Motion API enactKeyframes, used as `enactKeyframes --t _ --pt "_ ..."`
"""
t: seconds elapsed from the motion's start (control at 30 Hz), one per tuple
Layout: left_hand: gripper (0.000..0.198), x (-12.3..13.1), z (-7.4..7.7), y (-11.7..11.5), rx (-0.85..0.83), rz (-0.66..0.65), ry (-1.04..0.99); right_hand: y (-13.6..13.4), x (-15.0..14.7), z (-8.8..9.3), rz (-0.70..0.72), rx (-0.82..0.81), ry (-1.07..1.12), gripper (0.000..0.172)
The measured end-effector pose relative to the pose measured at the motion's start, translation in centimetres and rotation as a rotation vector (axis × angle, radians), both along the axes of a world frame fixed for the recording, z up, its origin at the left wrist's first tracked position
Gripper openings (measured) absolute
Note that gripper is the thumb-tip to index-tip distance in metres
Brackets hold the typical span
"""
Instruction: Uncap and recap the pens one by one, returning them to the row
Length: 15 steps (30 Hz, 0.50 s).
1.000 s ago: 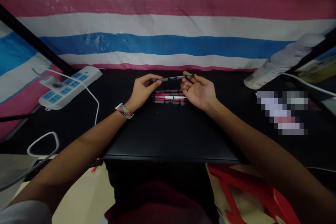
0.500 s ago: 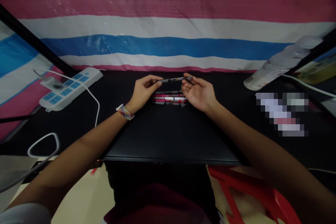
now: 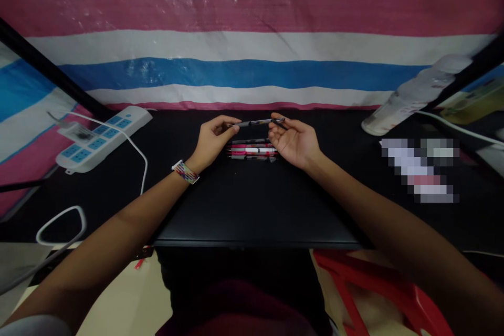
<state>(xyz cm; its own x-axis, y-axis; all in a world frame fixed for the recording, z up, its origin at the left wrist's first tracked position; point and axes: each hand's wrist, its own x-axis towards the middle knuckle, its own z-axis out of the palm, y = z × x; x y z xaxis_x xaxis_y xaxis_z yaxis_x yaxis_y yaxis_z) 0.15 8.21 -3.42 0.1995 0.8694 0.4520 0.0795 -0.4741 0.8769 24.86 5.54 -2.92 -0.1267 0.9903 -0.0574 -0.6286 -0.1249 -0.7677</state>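
Observation:
A slim dark pen (image 3: 255,123) is held level between my two hands, just above the black table. My left hand (image 3: 214,139) pinches its left end between thumb and fingers. At the other end, my right hand (image 3: 296,142) grips the tip with thumb and forefinger, palm turned up and the other fingers loosely curled. Under the held pen, several more pens (image 3: 252,150) lie side by side on the table, among them pink, white and dark ones. Their right ends are partly hidden by my right hand.
On the left stands a white power strip (image 3: 103,139) with a plugged-in adapter and a white cable (image 3: 142,160). A clear bottle (image 3: 417,94) leans at the back right, near a blurred patch. Below right is a red stool (image 3: 374,278). A striped sheet (image 3: 252,8) hangs behind.
The view has shifted slightly. Both hands keep their hold on the pen's ends, and the pens on the table lie as before.

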Motion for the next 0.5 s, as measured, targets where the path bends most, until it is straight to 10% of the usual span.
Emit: enactKeyframes --t 0.5 --pt "0.022 -0.11 -0.09 0.17 0.003 -0.026 0.004 -0.23 0.01 0.21 -0.002 0.022 -0.040 0.023"
